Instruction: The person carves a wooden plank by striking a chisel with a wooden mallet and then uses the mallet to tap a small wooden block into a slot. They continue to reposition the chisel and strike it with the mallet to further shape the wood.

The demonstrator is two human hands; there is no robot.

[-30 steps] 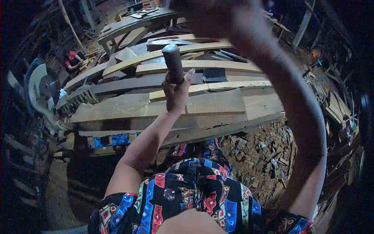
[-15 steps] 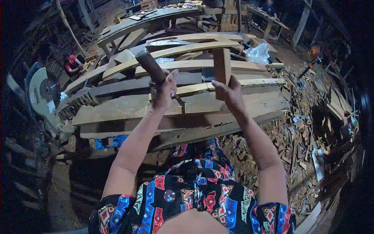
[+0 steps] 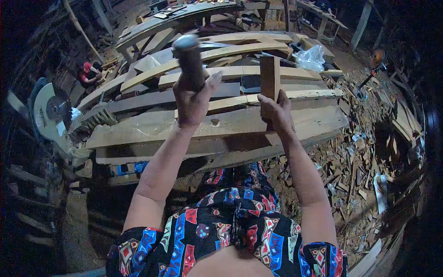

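My left hand (image 3: 193, 99) is wrapped round a dark cylindrical tool (image 3: 189, 64) with a pale, shiny round end, held up over the timber. Motion blurs its top. My right hand (image 3: 279, 113) grips the lower part of an upright rectangular wooden block (image 3: 270, 81). Both hands are apart, above a broad wooden plank (image 3: 152, 127). Just left of the block, a small dark rectangular object (image 3: 251, 83) lies among the curved wooden pieces (image 3: 230, 72).
A circular saw (image 3: 48, 111) stands at the left. Beyond it a person (image 3: 87, 74) in red sits low. Clear plastic (image 3: 310, 58) lies on the timber at the back right. Wood scraps (image 3: 346, 171) cover the ground at right. A long table (image 3: 180, 18) stands behind.
My left hand has turned, and the tool now stands more upright with its end higher. The thin dark piece below that hand no longer shows. The block appears slightly further right.
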